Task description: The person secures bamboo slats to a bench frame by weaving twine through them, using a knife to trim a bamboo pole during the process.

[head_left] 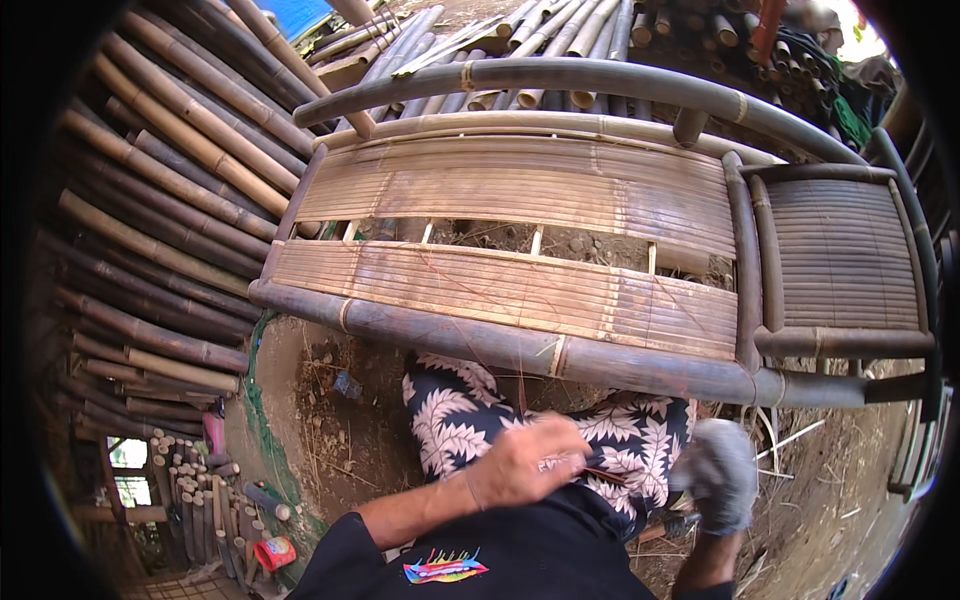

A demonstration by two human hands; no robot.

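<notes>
A bamboo bench [450, 333] with a slatted seat lies across in front of me. Its thick dark front rail is just above my lap. My left hand [528, 460] is bare and closed over my patterned trousers. A thin reddish-brown cord [521, 388] runs from it up to the rail, and more of this cord lies loosely over the slats. To the right of my knee is my right hand [718, 475] in a grey glove, its fingers curled in. Whatever it may hold is hidden. Dark thin strands [605, 476] show beside my left hand.
Long bamboo poles [180, 150] are stacked along the left, and more poles [590, 40] lie behind the bench. A slatted side panel [850, 250] rises at the bench's right end. At the lower left a red container [274, 552] stands by short bamboo pieces.
</notes>
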